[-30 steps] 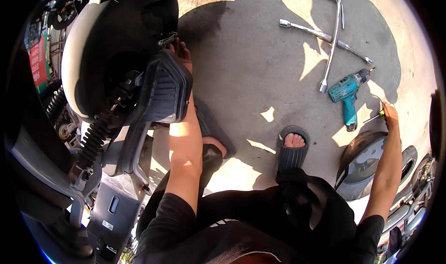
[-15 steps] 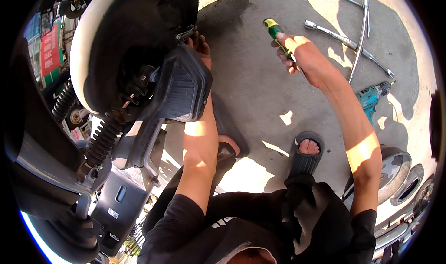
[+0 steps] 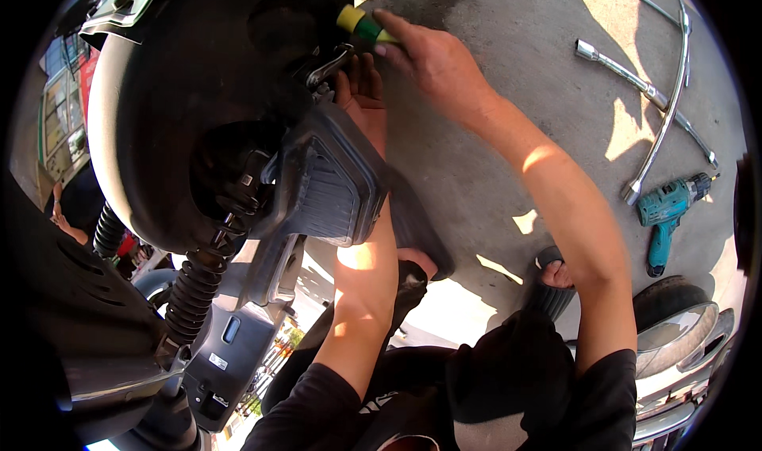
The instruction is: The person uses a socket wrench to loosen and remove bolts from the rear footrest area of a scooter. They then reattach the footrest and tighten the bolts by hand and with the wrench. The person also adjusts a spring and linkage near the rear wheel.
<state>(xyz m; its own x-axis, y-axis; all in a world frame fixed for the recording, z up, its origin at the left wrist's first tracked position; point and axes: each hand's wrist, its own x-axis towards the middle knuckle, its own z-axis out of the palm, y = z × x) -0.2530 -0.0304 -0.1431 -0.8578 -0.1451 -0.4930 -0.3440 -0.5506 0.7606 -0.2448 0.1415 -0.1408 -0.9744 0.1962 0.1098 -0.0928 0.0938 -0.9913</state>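
Note:
My right hand (image 3: 432, 62) is closed round a screwdriver with a green and yellow handle (image 3: 367, 27). The handle's butt points left toward the scooter's black wheel housing (image 3: 190, 70); the shaft is hidden by my hand. Just below it, my left hand (image 3: 365, 98) reaches up behind a ribbed black plastic cover (image 3: 329, 189), palm showing and fingers stretched out. Its fingertips are beside a small silver metal lever (image 3: 329, 66); whether they touch it I cannot tell. I see nothing held in that hand.
A coil spring shock absorber (image 3: 194, 296) stands left of the cover. On the concrete at right lie a socket wrench (image 3: 627, 74), a long curved metal bar (image 3: 675, 106) and a teal cordless drill (image 3: 665, 213). A tyre (image 3: 675, 316) sits at lower right. Another person (image 3: 71, 205) shows at far left.
My right hand has swung left with the screwdriver, from over the floor to beside the metal lever. My left hand stays by the lever, its fingers now straighter. The view has shifted.

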